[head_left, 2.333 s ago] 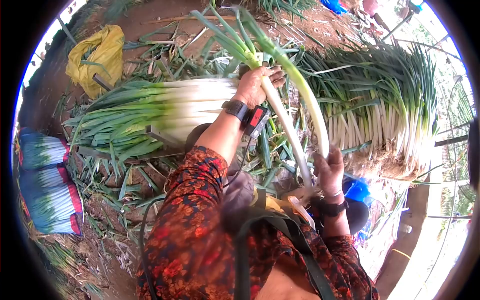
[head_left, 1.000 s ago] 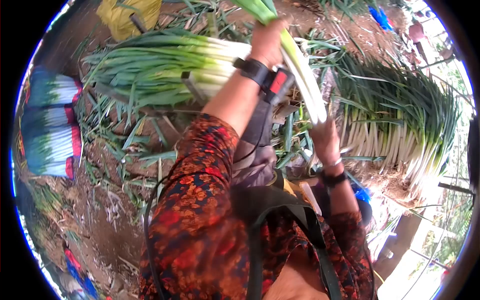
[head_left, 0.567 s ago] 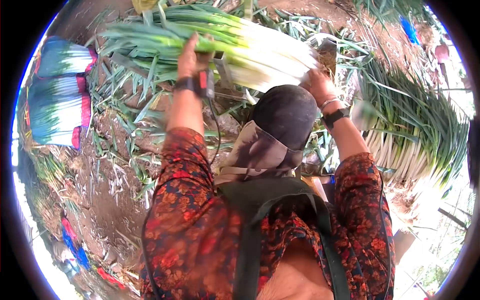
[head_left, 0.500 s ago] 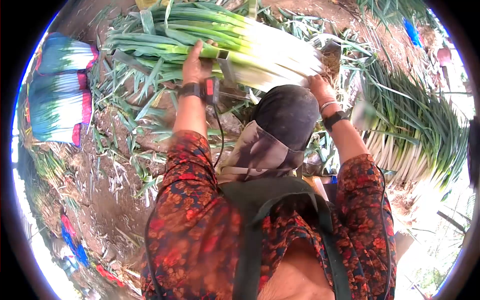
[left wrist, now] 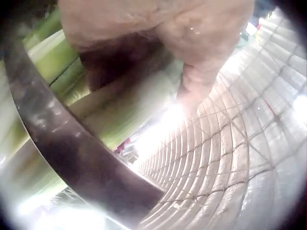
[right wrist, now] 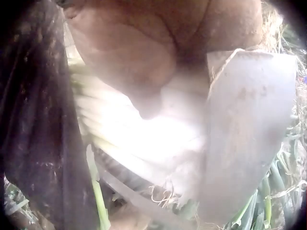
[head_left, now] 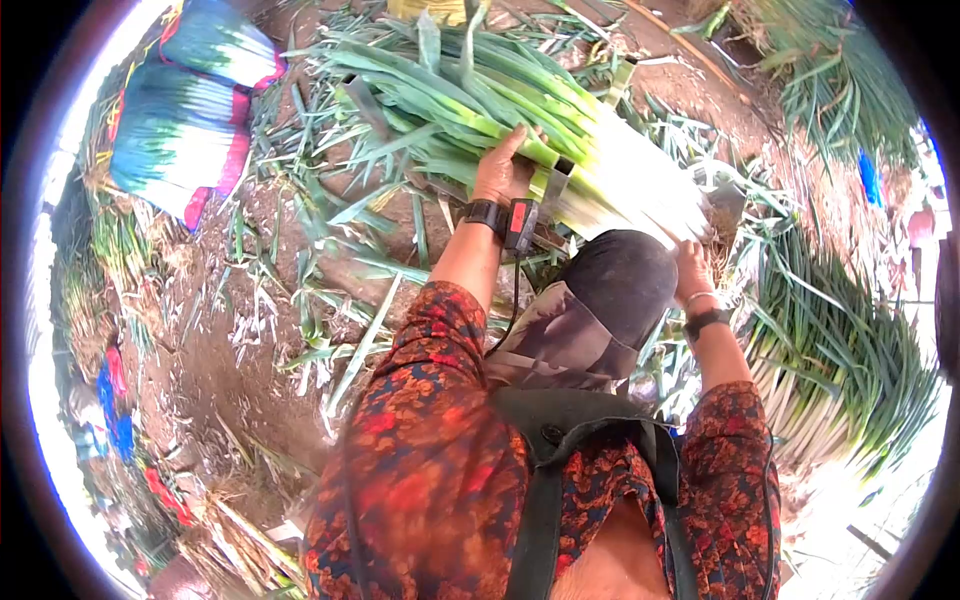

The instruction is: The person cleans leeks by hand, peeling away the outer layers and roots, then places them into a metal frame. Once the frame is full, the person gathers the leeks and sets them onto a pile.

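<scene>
A thick bundle of leeks (head_left: 620, 150) lies slantwise between upright metal posts (head_left: 558, 180), green leaves to the left and white ends to the right. My left hand (head_left: 505, 175) grips a leek at the near side, thumb over its green part. In the left wrist view, the fingers curl around that leek (left wrist: 134, 100) beside a metal strip (left wrist: 86, 153). At the white ends, my right hand (head_left: 693, 275) holds a leek, thumb and fingers bent over it. A flat metal plate (right wrist: 254, 120) stands right beside those fingers in the right wrist view; the fingertips are partly hidden.
A dark-covered knee (head_left: 615, 280) sits close below the bundle. Another pile of leeks (head_left: 840, 330) lies to the right, with more greens (head_left: 850, 90) at upper right. Packed bundles (head_left: 180, 130) with red edges lie at upper left. Cut leaves (head_left: 365, 340) litter the soil.
A leek held up between both hands has been lowered onto the bundle. My left hand has moved from its upper part to the near side, and the view has swung left.
</scene>
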Motion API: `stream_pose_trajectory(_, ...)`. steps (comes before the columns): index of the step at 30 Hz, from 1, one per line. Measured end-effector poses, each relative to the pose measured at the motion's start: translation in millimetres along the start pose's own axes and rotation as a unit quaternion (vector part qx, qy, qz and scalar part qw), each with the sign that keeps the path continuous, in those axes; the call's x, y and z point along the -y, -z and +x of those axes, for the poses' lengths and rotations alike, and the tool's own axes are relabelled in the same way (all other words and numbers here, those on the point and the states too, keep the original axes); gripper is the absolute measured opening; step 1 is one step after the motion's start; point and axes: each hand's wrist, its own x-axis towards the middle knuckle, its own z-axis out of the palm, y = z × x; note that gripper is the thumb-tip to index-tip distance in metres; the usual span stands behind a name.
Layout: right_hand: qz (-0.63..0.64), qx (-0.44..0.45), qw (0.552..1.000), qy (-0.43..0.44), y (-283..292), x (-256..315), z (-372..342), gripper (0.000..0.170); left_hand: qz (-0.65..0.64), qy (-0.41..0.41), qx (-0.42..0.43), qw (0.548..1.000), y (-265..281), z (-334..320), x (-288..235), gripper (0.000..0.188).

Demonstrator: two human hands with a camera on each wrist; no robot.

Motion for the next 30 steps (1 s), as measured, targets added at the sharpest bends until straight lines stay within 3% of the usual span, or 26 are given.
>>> stream_pose_trajectory(3, 0.030, -0.011, 0.999, 0.020, -10.5, -10.4, 4.3, 0.053, -0.006, -0.001, 0.065, 0.998, -12.3, -3.4, -11.5, 0.045)
stream_pose_trajectory(5, 0.042, -0.019, 0.998, 0.047, 0.9, -6.6, -1.0, 0.053, 0.007, -0.018, 0.064, 0.998, -29.1, -5.0, -17.9, 0.049)
stream_pose_trajectory(7, 0.053, -0.054, 0.994, 0.076, -11.1, -21.3, 0.3, 0.056, 0.031, -0.119, 0.121, 0.985, -50.0, -12.8, -35.6, 0.054)
stream_pose_trajectory(9, 0.023, -0.046, 0.992, 0.114, -45.2, -49.7, 12.2, 0.055, 0.066, -0.136, 0.036, 0.988, -64.2, -16.5, -70.2, 0.060)
stream_pose_trajectory(10, 0.024, 0.010, 0.996, 0.091, -20.4, -34.7, 4.5, 0.053, 0.023, -0.106, -0.099, 0.989, -71.8, -15.3, -89.2, 0.066)
stream_pose_trajectory(11, 0.026, 0.062, 0.995, 0.067, -1.1, -21.9, 2.4, 0.053, -0.007, -0.136, -0.021, 0.990, -65.1, -9.5, -110.0, 0.066)
stream_pose_trajectory(12, 0.002, 0.045, 0.996, 0.080, 0.5, -19.7, 1.1, 0.051, -0.033, -0.165, 0.059, 0.984, -57.2, -1.4, -135.0, 0.067)
stream_pose_trajectory(15, 0.112, 0.014, 0.993, 0.032, 2.9, -13.9, -3.5, 0.058, 0.060, -0.224, 0.085, 0.969, -52.9, 11.1, -189.9, 0.050)
stream_pose_trajectory(18, 0.076, -0.010, 0.995, 0.067, 10.2, -6.5, -1.3, 0.060, 0.071, -0.211, 0.062, 0.973, -75.7, 1.0, -237.1, 0.042)
stream_pose_trajectory(19, 0.070, -0.017, 0.994, 0.081, 1.7, -16.2, 2.5, 0.060, 0.076, -0.166, 0.092, 0.979, -53.6, 26.2, -272.9, 0.040)
stream_pose_trajectory(21, 0.047, -0.005, 0.996, 0.070, -28.6, -38.5, 7.5, 0.056, 0.283, -0.182, 0.015, 0.942, -44.6, 39.3, -301.3, 0.052)
stream_pose_trajectory(23, -0.031, -0.007, 0.996, 0.084, -64.9, -65.0, 22.5, 0.053, 0.402, -0.212, -0.041, 0.890, -40.9, 45.5, -300.7, 0.058)
stream_pose_trajectory(24, 0.085, 0.047, 0.995, -0.003, -77.3, -85.8, 37.2, 0.051, 0.459, -0.222, -0.068, 0.858, -36.7, 47.5, -299.1, 0.061)
stream_pose_trajectory(25, -0.072, 0.053, 0.992, 0.090, -58.9, -72.2, 30.9, 0.049, 0.549, -0.200, -0.129, 0.801, -21.8, 57.9, -302.1, 0.067)
stream_pose_trajectory(27, 0.011, 0.081, 0.992, 0.096, 12.5, -14.3, 13.7, 0.052, 0.703, -0.147, -0.239, 0.654, 15.8, 82.0, -307.8, 0.079)
stream_pose_trajectory(28, -0.008, 0.058, 0.990, 0.131, -8.2, -33.0, 21.3, 0.054, 0.664, -0.115, -0.232, 0.702, 0.5, 49.8, -301.2, 0.092)
stream_pose_trajectory(30, -0.015, 0.044, 0.987, 0.153, -61.5, -79.2, 39.8, 0.058, 0.641, -0.233, -0.332, 0.651, 50.4, 63.7, -297.6, 0.085)
